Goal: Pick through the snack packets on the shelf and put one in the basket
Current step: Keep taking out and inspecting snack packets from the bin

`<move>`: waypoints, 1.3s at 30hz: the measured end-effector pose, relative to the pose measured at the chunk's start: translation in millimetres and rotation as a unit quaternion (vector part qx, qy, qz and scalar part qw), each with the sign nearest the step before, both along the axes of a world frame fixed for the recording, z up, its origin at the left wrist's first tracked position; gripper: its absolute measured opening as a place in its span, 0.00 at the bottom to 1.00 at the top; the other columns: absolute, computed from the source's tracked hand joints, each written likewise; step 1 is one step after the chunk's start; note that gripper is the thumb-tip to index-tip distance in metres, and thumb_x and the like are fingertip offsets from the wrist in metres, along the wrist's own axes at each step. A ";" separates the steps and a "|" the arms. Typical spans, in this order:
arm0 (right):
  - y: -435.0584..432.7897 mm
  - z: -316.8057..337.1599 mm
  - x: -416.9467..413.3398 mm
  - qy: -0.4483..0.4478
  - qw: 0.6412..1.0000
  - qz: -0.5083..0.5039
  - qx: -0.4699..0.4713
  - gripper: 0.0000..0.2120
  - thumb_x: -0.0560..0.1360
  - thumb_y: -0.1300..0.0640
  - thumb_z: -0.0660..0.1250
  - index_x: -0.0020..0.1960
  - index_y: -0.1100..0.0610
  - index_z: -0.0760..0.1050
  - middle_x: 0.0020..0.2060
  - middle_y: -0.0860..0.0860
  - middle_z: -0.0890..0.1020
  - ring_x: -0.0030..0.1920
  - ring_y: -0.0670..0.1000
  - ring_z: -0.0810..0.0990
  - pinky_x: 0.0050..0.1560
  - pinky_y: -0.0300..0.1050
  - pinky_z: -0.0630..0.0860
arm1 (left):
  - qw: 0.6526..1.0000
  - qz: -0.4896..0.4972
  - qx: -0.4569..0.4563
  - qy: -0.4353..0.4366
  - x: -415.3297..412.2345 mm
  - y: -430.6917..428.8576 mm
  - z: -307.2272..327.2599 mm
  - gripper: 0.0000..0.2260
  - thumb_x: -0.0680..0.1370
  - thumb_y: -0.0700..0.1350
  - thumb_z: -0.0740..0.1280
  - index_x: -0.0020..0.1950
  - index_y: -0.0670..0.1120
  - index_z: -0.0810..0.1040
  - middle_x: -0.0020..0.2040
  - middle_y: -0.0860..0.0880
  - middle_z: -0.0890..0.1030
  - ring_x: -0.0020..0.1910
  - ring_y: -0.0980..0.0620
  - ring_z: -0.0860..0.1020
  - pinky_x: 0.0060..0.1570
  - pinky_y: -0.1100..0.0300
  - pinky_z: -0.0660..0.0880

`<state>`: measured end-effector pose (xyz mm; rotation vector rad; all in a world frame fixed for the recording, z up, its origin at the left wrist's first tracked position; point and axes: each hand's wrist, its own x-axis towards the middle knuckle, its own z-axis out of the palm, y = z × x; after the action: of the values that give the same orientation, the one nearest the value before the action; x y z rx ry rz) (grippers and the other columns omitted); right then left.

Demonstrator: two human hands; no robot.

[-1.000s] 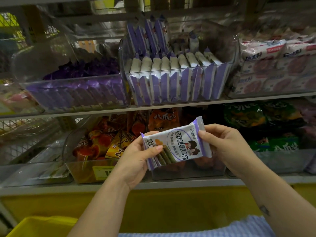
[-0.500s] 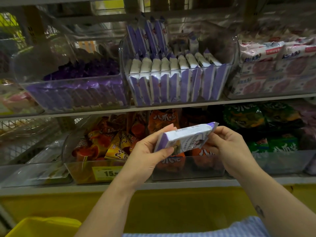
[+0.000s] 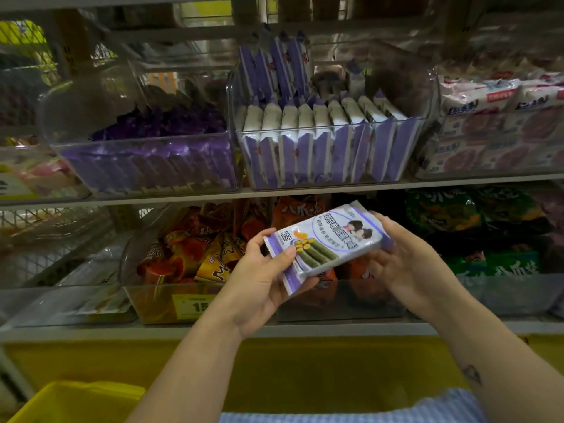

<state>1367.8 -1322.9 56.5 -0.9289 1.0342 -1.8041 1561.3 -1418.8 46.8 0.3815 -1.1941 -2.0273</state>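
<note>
Two hands, left hand (image 3: pixel 259 280) and right hand (image 3: pixel 409 264), pinch a purple-and-white snack packet (image 3: pixel 323 242) by its ends (label up, likely for reading) above the yellow basket (image 3: pixel 76 401).

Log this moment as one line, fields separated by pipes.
phase: inspecting | left hand: holds snack packet | right hand: holds snack packet | status: printed front up, not yet in yellow basket

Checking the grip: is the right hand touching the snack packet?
Touching. The head view shows the right hand curling its fingers round the right end of the snack packet.
</note>
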 end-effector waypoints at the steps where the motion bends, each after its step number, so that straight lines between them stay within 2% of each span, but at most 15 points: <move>1: -0.4 -1.3 1.0 -0.029 0.999 0.023 -0.005 0.15 0.68 0.51 0.66 0.52 0.53 0.82 0.41 0.50 0.85 0.35 0.45 0.82 0.33 0.37 0.77 | 1.000 -0.007 0.018 0.002 -1.2 1.5 0.4 0.28 0.69 0.40 0.69 0.67 0.48 0.66 0.54 0.41 0.84 0.47 0.41 0.85 0.35 0.54 0.81; 3: -1.4 -2.9 5.7 -0.053 0.998 0.045 -0.008 0.19 0.68 0.54 0.68 0.58 0.57 0.77 0.42 0.52 0.84 0.35 0.47 0.81 0.36 0.38 0.78 | 0.999 -0.027 0.037 0.000 -4.6 5.2 -0.9 0.27 0.70 0.40 0.69 0.68 0.44 0.66 0.54 0.39 0.84 0.46 0.42 0.85 0.34 0.55 0.81; 7: -0.6 -1.5 11.7 -0.042 0.998 0.033 -0.013 0.28 0.71 0.54 0.66 0.69 0.62 0.69 0.63 0.66 0.77 0.57 0.63 0.73 0.55 0.52 0.70 | 0.996 -0.069 -0.005 -0.062 -10.2 11.8 -4.9 0.24 0.71 0.44 0.70 0.65 0.42 0.70 0.52 0.41 0.85 0.44 0.46 0.85 0.36 0.58 0.81; 10: 1.7 0.3 9.6 -0.024 0.999 0.038 -0.016 0.27 0.72 0.53 0.64 0.70 0.60 0.68 0.65 0.64 0.76 0.63 0.66 0.74 0.63 0.60 0.71 | 0.982 -0.064 -0.091 -0.152 -14.7 14.4 -11.8 0.21 0.71 0.47 0.71 0.63 0.45 0.72 0.54 0.45 0.85 0.46 0.50 0.84 0.43 0.58 0.81; 12: 3.0 0.7 10.4 -0.007 0.999 0.050 -0.014 0.26 0.73 0.53 0.64 0.70 0.59 0.68 0.65 0.65 0.75 0.64 0.68 0.74 0.65 0.67 0.70 | 0.957 -0.035 -0.189 -0.218 -17.1 16.0 -16.0 0.18 0.74 0.49 0.71 0.63 0.51 0.74 0.58 0.50 0.82 0.53 0.53 0.83 0.52 0.56 0.80; 14: 3.5 0.4 10.7 0.007 0.999 0.049 -0.012 0.26 0.73 0.53 0.64 0.70 0.59 0.68 0.64 0.66 0.75 0.64 0.69 0.74 0.63 0.69 0.70 | 0.929 -0.002 -0.283 -0.240 -17.3 18.5 -14.3 0.21 0.74 0.55 0.70 0.65 0.60 0.72 0.63 0.58 0.79 0.60 0.60 0.78 0.60 0.57 0.76; 17: 3.0 -0.4 15.5 0.040 0.999 0.027 -0.002 0.28 0.69 0.52 0.69 0.68 0.57 0.69 0.59 0.63 0.80 0.57 0.65 0.81 0.55 0.62 0.79 | 0.923 0.001 -0.323 -0.208 -17.2 22.4 -10.6 0.30 0.72 0.62 0.71 0.71 0.69 0.63 0.67 0.67 0.71 0.64 0.69 0.72 0.62 0.62 0.74; 20: 1.2 -3.5 20.7 0.072 0.997 0.013 -0.003 0.33 0.63 0.50 0.74 0.67 0.53 0.71 0.51 0.58 0.84 0.45 0.57 0.85 0.41 0.49 0.82 | 0.917 0.005 -0.352 -0.188 -20.6 27.9 -11.3 0.26 0.75 0.56 0.70 0.70 0.69 0.65 0.63 0.65 0.76 0.61 0.66 0.76 0.55 0.64 0.77; 23: -0.2 -2.2 21.8 0.076 0.996 0.037 -0.012 0.30 0.64 0.47 0.72 0.65 0.49 0.72 0.50 0.55 0.85 0.37 0.51 0.83 0.38 0.43 0.81 | 0.935 0.010 -0.321 -0.150 -20.8 28.2 -9.0 0.20 0.80 0.46 0.66 0.68 0.63 0.69 0.60 0.57 0.81 0.58 0.59 0.79 0.55 0.58 0.79; 26: -1.0 -3.0 18.4 0.118 0.993 0.010 0.018 0.30 0.65 0.47 0.72 0.66 0.47 0.72 0.51 0.50 0.85 0.41 0.50 0.84 0.42 0.45 0.82 | 0.969 -0.028 -0.227 -0.096 -17.2 27.0 -4.1 0.16 0.78 0.47 0.65 0.64 0.61 0.72 0.62 0.53 0.81 0.61 0.52 0.80 0.58 0.53 0.78; 29: 0.5 -3.8 20.8 0.103 0.992 0.060 0.033 0.19 0.70 0.51 0.68 0.60 0.52 0.77 0.50 0.53 0.86 0.48 0.54 0.86 0.40 0.45 0.82 | 0.984 -0.069 -0.157 -0.052 -15.9 25.6 -3.0 0.19 0.75 0.49 0.66 0.66 0.57 0.72 0.61 0.49 0.82 0.60 0.47 0.81 0.55 0.51 0.80; 31: 2.0 -2.9 22.5 0.093 0.994 0.055 0.029 0.18 0.70 0.51 0.68 0.58 0.55 0.77 0.48 0.54 0.86 0.47 0.55 0.86 0.38 0.44 0.82 | 0.984 -0.060 -0.157 -0.060 -17.1 25.2 -3.9 0.20 0.76 0.51 0.65 0.68 0.56 0.71 0.61 0.49 0.82 0.60 0.46 0.81 0.56 0.49 0.79; 34: 4.3 -1.5 23.4 0.094 0.995 0.039 0.016 0.18 0.70 0.51 0.67 0.59 0.55 0.76 0.49 0.53 0.86 0.48 0.54 0.86 0.38 0.43 0.82 | 0.970 0.047 -0.210 -0.112 -20.4 22.5 -7.5 0.19 0.77 0.50 0.65 0.68 0.60 0.70 0.58 0.55 0.83 0.57 0.53 0.82 0.56 0.51 0.80; 36: 5.0 -1.3 25.6 0.099 0.994 0.053 0.002 0.17 0.72 0.51 0.66 0.59 0.53 0.77 0.50 0.52 0.86 0.50 0.52 0.85 0.40 0.42 0.82 | 0.952 0.109 -0.252 -0.133 -23.3 20.5 -10.6 0.18 0.80 0.48 0.64 0.69 0.61 0.69 0.57 0.57 0.82 0.55 0.57 0.82 0.52 0.55 0.81; 39: 3.8 -1.7 31.1 0.107 0.992 0.069 -0.014 0.14 0.73 0.53 0.65 0.58 0.48 0.79 0.53 0.51 0.85 0.53 0.52 0.84 0.43 0.43 0.82 | 0.935 0.182 -0.272 -0.139 -25.7 18.3 -13.0 0.12 0.81 0.46 0.63 0.62 0.60 0.71 0.57 0.57 0.79 0.50 0.62 0.82 0.43 0.62 0.81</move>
<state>1398.9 -1319.1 54.8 -1.2015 1.0490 -1.6346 1535.7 -1400.5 33.7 0.5717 -1.6550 -1.2859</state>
